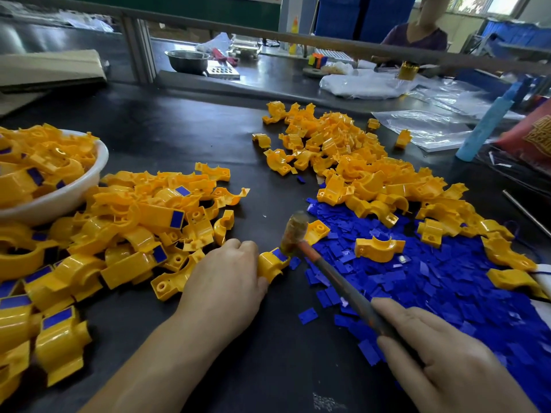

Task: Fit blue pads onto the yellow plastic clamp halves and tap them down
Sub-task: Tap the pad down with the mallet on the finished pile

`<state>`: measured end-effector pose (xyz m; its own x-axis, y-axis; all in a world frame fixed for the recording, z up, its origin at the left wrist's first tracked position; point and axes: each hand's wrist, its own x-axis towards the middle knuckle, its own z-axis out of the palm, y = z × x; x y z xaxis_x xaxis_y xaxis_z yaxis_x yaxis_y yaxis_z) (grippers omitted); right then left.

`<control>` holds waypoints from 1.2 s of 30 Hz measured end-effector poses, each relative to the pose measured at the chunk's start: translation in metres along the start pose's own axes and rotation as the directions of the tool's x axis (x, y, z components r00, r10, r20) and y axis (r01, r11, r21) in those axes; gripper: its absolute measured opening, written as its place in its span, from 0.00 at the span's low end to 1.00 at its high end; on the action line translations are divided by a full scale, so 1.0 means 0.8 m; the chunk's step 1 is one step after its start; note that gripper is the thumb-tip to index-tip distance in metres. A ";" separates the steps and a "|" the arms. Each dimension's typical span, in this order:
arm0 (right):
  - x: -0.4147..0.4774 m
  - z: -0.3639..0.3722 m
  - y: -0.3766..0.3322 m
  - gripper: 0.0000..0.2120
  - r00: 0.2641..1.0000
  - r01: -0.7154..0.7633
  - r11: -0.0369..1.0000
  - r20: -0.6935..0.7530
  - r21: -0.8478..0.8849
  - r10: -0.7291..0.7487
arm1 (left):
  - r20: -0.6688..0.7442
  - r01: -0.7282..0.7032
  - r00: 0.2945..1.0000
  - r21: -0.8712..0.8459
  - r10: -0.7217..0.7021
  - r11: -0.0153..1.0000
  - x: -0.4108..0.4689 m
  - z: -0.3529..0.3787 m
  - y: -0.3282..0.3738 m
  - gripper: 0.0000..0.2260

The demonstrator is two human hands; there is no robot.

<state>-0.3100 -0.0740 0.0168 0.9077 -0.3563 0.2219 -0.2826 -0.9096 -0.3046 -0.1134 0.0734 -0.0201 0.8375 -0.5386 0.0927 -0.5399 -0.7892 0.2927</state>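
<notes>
In the lower middle of the frame, the left hand (226, 275) is holding one yellow clamp half (269, 263) down on the black table (179, 129). Its fingers are curling over the left end of the piece. A blue pad (280, 254) is sitting on the top right end of that clamp half.

At the lower right, the right hand (441, 353) is gripping the handle of a small hammer (343, 281), with fingers and thumb wrapping round it. The hammer head is pointing down right at the blue pad. The head is looking blurry, so I cannot tell if it is touching the pad.

A big heap of loose blue pads (447, 278) is lying on the right side, under the hammer handle. A heap of bare yellow halves (343, 150) is lying above it, in the upper right of the table. On the left, a heap of yellow halves with blue pads (134, 228) is piling up beside a white bowl (89, 180), which is holding more of them.

At the top right, another person (417, 31) is sitting behind the far bench. A metal bowl (187, 59) is standing on that bench at the top middle.
</notes>
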 end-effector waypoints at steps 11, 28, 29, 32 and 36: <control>0.013 0.003 0.002 0.22 0.999 0.010 0.997 0.041 0.073 -0.013 | 0.014 0.013 1.000 -0.002 -0.013 1.000 -0.001 0.000 0.000 0.14; 0.048 -0.006 0.109 0.24 0.915 -0.395 0.835 -0.084 -0.384 0.394 | 0.268 0.076 0.939 -0.769 -0.213 -0.635 0.023 -0.052 -0.045 0.31; 0.048 -0.006 0.112 0.23 0.913 -0.391 0.822 -0.066 -0.413 0.402 | 0.265 0.098 0.947 -0.775 -0.180 -0.624 0.022 -0.051 -0.041 0.31; 0.054 -0.013 0.107 0.22 0.926 -0.348 0.801 -0.048 -0.487 0.374 | 0.269 0.160 0.953 -0.837 -0.139 -0.523 0.022 -0.043 -0.029 0.26; 0.081 -0.017 0.053 0.25 0.970 -0.232 0.872 -0.034 -0.430 0.241 | 0.300 0.233 0.944 -0.899 -0.134 -0.371 0.022 -0.032 -0.020 0.21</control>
<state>-0.2674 -0.1389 0.0306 0.8014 -0.5725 0.1733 -0.5909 -0.8026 0.0814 -0.0878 0.0843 0.0011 0.8380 -0.4913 -0.2374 0.4713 0.4325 0.7686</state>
